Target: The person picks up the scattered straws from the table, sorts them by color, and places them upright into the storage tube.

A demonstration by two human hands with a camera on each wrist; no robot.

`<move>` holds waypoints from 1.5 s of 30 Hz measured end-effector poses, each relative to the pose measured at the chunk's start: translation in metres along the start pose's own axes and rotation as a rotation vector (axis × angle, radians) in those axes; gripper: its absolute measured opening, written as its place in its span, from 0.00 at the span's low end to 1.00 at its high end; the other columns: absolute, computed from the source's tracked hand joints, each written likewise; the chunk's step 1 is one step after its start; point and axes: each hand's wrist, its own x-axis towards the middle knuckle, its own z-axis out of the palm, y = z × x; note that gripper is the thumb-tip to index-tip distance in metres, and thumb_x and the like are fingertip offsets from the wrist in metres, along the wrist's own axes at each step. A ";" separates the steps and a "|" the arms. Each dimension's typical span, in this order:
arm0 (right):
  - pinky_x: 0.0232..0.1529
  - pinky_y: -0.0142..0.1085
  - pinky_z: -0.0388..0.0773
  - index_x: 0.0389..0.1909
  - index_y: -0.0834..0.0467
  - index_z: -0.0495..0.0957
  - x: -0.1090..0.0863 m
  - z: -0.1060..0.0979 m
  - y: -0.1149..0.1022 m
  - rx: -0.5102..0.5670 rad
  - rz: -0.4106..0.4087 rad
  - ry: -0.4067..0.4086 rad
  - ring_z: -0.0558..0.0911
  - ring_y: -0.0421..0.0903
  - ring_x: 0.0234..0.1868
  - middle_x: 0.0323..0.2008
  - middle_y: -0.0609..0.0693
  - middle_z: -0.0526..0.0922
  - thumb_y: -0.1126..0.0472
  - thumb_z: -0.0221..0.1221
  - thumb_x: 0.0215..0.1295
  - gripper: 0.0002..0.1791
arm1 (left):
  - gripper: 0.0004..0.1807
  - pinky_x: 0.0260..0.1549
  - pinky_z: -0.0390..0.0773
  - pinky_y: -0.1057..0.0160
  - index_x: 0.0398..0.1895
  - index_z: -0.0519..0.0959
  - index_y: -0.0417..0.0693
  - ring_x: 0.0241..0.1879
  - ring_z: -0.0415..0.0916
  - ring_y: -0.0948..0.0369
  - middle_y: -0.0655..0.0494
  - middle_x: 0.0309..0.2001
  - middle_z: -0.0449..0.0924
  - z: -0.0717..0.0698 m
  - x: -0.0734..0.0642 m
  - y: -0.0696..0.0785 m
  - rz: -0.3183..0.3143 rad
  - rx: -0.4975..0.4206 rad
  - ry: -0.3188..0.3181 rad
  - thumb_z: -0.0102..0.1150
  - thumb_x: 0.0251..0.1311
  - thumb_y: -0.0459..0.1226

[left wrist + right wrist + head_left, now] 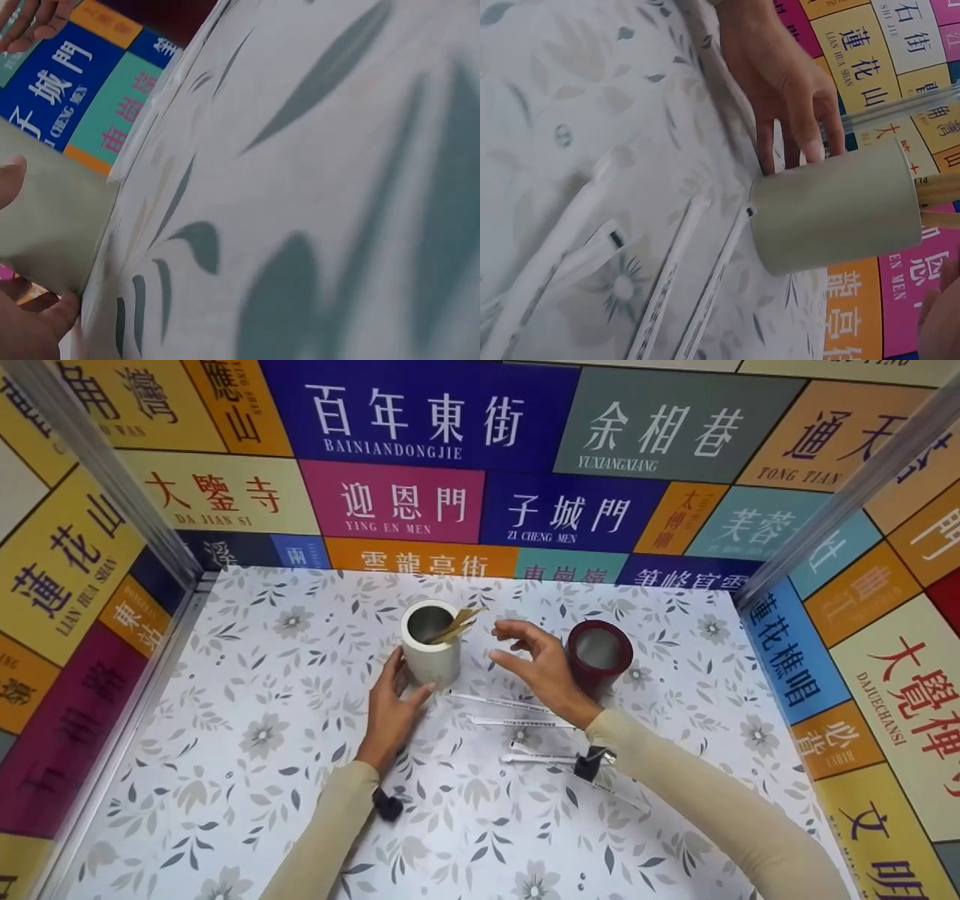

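Observation:
My left hand (394, 709) holds the lower side of an off-white cylindrical cup (433, 664), thumb toward the front. Several thin tan sticks (457, 625) lean out over the cup's right rim; the right wrist view shows their ends (937, 199). In that view the left hand's fingers (802, 124) lie against the cup wall (832, 217). Just right of the sticks hovers my right hand (544, 664), fingers and thumb apart with nothing between them. Close beside it stands a dark red cup (600, 649), partly covered by the hand. The left wrist view catches the off-white cup (52, 217) at its edge.
Several slim white wrapped sticks with printing (517, 722) lie on the floral tablecloth (262, 810), partly under the right forearm. Panels with large lettering (390, 502) rise behind and at both sides. Metal posts (127, 487) stand at the corners.

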 end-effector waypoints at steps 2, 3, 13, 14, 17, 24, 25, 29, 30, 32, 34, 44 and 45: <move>0.62 0.43 0.80 0.64 0.68 0.83 -0.010 -0.007 -0.002 -0.014 -0.003 -0.037 0.82 0.63 0.60 0.58 0.68 0.86 0.74 0.71 0.69 0.23 | 0.48 0.77 0.73 0.47 0.85 0.62 0.37 0.79 0.67 0.43 0.38 0.81 0.66 -0.002 -0.008 0.002 0.002 0.018 0.016 0.77 0.66 0.29; 0.63 0.44 0.80 0.64 0.68 0.83 -0.015 -0.011 -0.002 -0.022 -0.007 -0.055 0.82 0.64 0.61 0.59 0.69 0.86 0.74 0.71 0.69 0.23 | 0.47 0.76 0.74 0.46 0.84 0.63 0.36 0.78 0.69 0.42 0.38 0.80 0.68 -0.002 -0.012 0.003 0.002 0.031 0.025 0.77 0.66 0.29; 0.60 0.45 0.83 0.62 0.67 0.85 -0.065 -0.029 0.007 -0.111 0.006 -0.173 0.85 0.58 0.58 0.55 0.65 0.88 0.73 0.73 0.68 0.22 | 0.38 0.70 0.80 0.43 0.76 0.73 0.38 0.70 0.76 0.46 0.42 0.70 0.79 0.001 -0.034 0.007 0.071 0.104 0.029 0.79 0.65 0.32; 0.60 0.47 0.83 0.62 0.66 0.85 -0.071 -0.031 0.009 -0.134 0.010 -0.181 0.85 0.58 0.58 0.55 0.63 0.88 0.72 0.73 0.68 0.22 | 0.38 0.70 0.80 0.43 0.76 0.74 0.39 0.70 0.76 0.47 0.42 0.70 0.79 0.003 -0.036 0.008 0.084 0.103 0.017 0.80 0.65 0.33; 0.60 0.51 0.83 0.61 0.62 0.86 -0.086 -0.037 0.015 -0.179 0.030 -0.193 0.85 0.57 0.59 0.56 0.58 0.89 0.70 0.75 0.68 0.21 | 0.37 0.67 0.82 0.42 0.75 0.75 0.39 0.69 0.77 0.47 0.43 0.69 0.80 0.009 -0.040 0.010 0.121 0.096 -0.026 0.80 0.65 0.34; 0.57 0.45 0.82 0.57 0.60 0.88 -0.115 -0.050 0.030 -0.287 -0.006 -0.162 0.84 0.57 0.56 0.55 0.61 0.88 0.72 0.78 0.62 0.22 | 0.37 0.67 0.82 0.40 0.75 0.75 0.36 0.69 0.77 0.42 0.38 0.68 0.80 0.028 -0.040 0.016 0.159 0.048 -0.169 0.80 0.64 0.34; 0.56 0.43 0.82 0.56 0.60 0.88 -0.118 -0.052 0.033 -0.307 -0.022 -0.154 0.84 0.57 0.54 0.54 0.60 0.88 0.73 0.78 0.61 0.22 | 0.37 0.68 0.81 0.39 0.75 0.75 0.36 0.70 0.76 0.41 0.37 0.69 0.80 0.031 -0.039 0.016 0.160 0.043 -0.197 0.80 0.65 0.34; 0.55 0.32 0.82 0.55 0.62 0.88 -0.130 -0.060 0.041 -0.358 -0.057 -0.148 0.84 0.54 0.54 0.54 0.57 0.88 0.72 0.79 0.59 0.22 | 0.37 0.70 0.79 0.39 0.76 0.75 0.37 0.72 0.75 0.40 0.36 0.71 0.78 0.044 -0.036 0.018 0.171 0.048 -0.285 0.79 0.66 0.36; 0.55 0.31 0.82 0.55 0.63 0.88 -0.132 -0.062 0.042 -0.372 -0.067 -0.151 0.84 0.54 0.54 0.54 0.56 0.88 0.72 0.79 0.60 0.22 | 0.37 0.70 0.79 0.39 0.76 0.75 0.38 0.73 0.75 0.41 0.37 0.72 0.78 0.047 -0.035 0.018 0.174 0.052 -0.299 0.79 0.66 0.36; 0.56 0.33 0.84 0.56 0.64 0.88 -0.136 -0.065 0.044 -0.385 -0.081 -0.157 0.84 0.54 0.55 0.54 0.54 0.88 0.70 0.79 0.61 0.21 | 0.37 0.71 0.78 0.40 0.76 0.75 0.38 0.73 0.75 0.40 0.38 0.73 0.77 0.053 -0.032 0.020 0.186 0.048 -0.321 0.80 0.66 0.36; 0.57 0.33 0.83 0.56 0.65 0.88 -0.141 -0.068 0.046 -0.417 -0.119 -0.160 0.84 0.55 0.55 0.55 0.54 0.88 0.69 0.79 0.61 0.22 | 0.37 0.70 0.79 0.38 0.76 0.76 0.38 0.71 0.76 0.38 0.37 0.73 0.78 0.061 -0.028 0.020 0.203 0.040 -0.333 0.80 0.65 0.36; 0.62 0.29 0.75 0.55 0.65 0.88 -0.160 -0.084 0.047 -0.625 -0.254 -0.212 0.81 0.52 0.56 0.54 0.53 0.86 0.67 0.82 0.57 0.24 | 0.41 0.78 0.71 0.46 0.78 0.74 0.37 0.74 0.74 0.40 0.40 0.76 0.75 0.098 -0.015 0.022 0.199 0.085 -0.376 0.81 0.63 0.38; 0.63 0.30 0.75 0.55 0.65 0.88 -0.162 -0.085 0.047 -0.642 -0.263 -0.217 0.81 0.52 0.56 0.55 0.53 0.86 0.66 0.82 0.58 0.24 | 0.42 0.79 0.70 0.46 0.78 0.74 0.37 0.75 0.73 0.41 0.40 0.76 0.75 0.101 -0.013 0.023 0.202 0.089 -0.376 0.81 0.63 0.39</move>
